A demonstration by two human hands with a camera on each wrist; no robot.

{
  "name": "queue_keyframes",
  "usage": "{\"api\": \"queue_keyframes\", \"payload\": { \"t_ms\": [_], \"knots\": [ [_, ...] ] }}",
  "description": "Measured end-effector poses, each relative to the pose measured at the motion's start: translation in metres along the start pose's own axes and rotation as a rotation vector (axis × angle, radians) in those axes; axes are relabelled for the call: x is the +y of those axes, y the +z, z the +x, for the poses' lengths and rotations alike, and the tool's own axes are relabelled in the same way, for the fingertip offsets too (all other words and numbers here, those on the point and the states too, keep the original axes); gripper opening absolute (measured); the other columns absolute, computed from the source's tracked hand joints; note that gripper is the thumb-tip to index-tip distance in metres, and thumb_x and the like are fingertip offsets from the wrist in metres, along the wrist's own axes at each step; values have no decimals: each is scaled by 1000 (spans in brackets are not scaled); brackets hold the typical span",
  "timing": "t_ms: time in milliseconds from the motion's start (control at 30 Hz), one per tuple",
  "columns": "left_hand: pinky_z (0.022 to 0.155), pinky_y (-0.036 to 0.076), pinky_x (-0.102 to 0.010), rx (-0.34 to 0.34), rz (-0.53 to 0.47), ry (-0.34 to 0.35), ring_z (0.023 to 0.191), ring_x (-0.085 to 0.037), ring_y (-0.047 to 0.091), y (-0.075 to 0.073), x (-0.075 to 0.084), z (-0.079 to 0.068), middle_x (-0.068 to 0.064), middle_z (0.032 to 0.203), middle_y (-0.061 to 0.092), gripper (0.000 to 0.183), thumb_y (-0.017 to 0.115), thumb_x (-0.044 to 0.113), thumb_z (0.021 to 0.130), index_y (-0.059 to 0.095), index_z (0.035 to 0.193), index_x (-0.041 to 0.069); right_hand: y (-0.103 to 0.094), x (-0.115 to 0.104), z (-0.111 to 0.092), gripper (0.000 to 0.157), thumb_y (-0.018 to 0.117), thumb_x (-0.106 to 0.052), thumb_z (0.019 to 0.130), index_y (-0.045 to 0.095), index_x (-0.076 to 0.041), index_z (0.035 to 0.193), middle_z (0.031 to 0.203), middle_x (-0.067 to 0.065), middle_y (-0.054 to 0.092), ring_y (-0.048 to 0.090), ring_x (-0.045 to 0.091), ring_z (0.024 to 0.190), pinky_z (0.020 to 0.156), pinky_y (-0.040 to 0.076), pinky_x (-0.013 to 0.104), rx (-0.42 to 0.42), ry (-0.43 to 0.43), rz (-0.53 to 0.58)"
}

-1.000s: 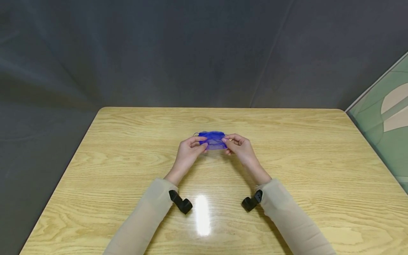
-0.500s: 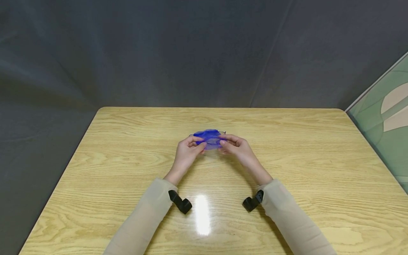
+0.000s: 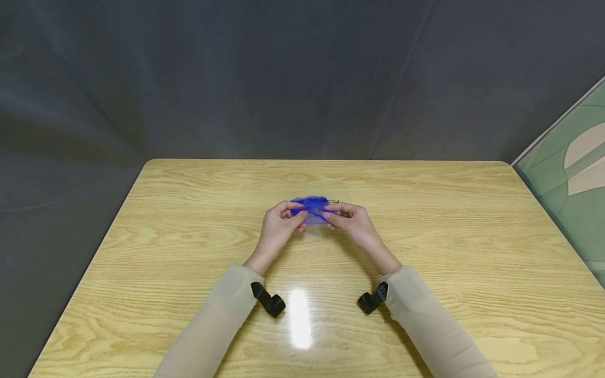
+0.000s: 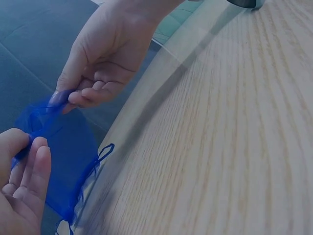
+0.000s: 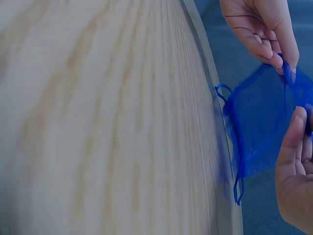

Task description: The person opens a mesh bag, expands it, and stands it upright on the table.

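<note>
Held up over the table is a small sheer blue drawstring pouch (image 3: 313, 203), pinched by both hands at its near edge. The left hand (image 3: 279, 223) grips the left side between thumb and fingers; the right hand (image 3: 356, 223) does the same on the right. In the left wrist view the pouch (image 4: 73, 161) hangs with its gathered drawstring end and a cord loop pointing down toward the tabletop. The same gathered end, with a loop at each corner, shows on the pouch (image 5: 259, 117) in the right wrist view. Whether anything is inside cannot be made out.
A wood-grain table (image 3: 189, 220) with rounded far corners lies under the hands. Behind it hangs a dark grey curtain (image 3: 264, 79). At the right stands a green patterned panel (image 3: 562, 173). A black wrist camera (image 3: 269, 302) juts inward from the left sleeve.
The hands have drawn slightly closer together, and the pouch has gone from spread flat to more bunched. Its cord loop at the right now shows above the right fingers.
</note>
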State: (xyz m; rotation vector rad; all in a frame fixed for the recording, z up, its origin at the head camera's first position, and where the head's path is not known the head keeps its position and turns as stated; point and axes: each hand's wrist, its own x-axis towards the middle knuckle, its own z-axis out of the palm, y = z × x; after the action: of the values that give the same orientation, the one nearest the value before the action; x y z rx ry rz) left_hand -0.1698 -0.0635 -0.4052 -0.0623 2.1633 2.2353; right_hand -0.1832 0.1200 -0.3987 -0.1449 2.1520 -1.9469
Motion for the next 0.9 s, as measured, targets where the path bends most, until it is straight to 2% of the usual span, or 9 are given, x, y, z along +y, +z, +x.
{"api": "queue_keyframes", "payload": {
  "t_ms": [133, 267, 567, 767, 900],
  "knots": [
    [53, 54, -15, -6, 21, 6, 56, -8, 62, 0, 1, -1, 4, 60, 51, 23, 65, -1, 86, 63, 107, -8, 2, 0, 0, 15, 60, 1, 90, 61, 9, 103, 67, -15, 63, 58, 1, 59, 59, 53, 14, 23, 4, 12],
    [53, 55, -16, -12, 38, 15, 56, -10, 62, 0, 2, -2, 4, 60, 51, 22, 65, 0, 86, 64, 107, -7, 4, -1, -1, 4, 59, 1, 91, 59, -1, 94, 62, -11, 60, 55, 2, 53, 53, 50, 14, 33, 3, 38],
    [57, 57, -18, -16, 64, 22, 63, -14, 65, 0, 1, -3, 2, 67, 49, 21, 60, -1, 89, 66, 109, -7, 9, -1, -1, 11, 53, 2, 92, 52, 5, 102, 56, -11, 58, 53, 1, 49, 48, 46, 14, 106, 13, 76],
    [59, 58, -19, 11, 62, -7, 60, -4, 61, 0, -1, -2, -2, 74, 60, 23, 60, 2, 90, 65, 111, -6, 7, -1, -2, 21, 54, -2, 94, 53, 10, 111, 60, -8, 61, 56, 2, 53, 52, 50, 14, 110, 25, 57],
    [61, 58, -18, 1, 66, -14, 63, -6, 62, 0, 0, -2, -9, 80, 65, 23, 60, 4, 91, 65, 112, -5, 4, -2, -3, 24, 55, -1, 93, 54, 14, 113, 64, -8, 62, 58, 3, 56, 56, 53, 14, 118, 16, 48]
  ]
}}
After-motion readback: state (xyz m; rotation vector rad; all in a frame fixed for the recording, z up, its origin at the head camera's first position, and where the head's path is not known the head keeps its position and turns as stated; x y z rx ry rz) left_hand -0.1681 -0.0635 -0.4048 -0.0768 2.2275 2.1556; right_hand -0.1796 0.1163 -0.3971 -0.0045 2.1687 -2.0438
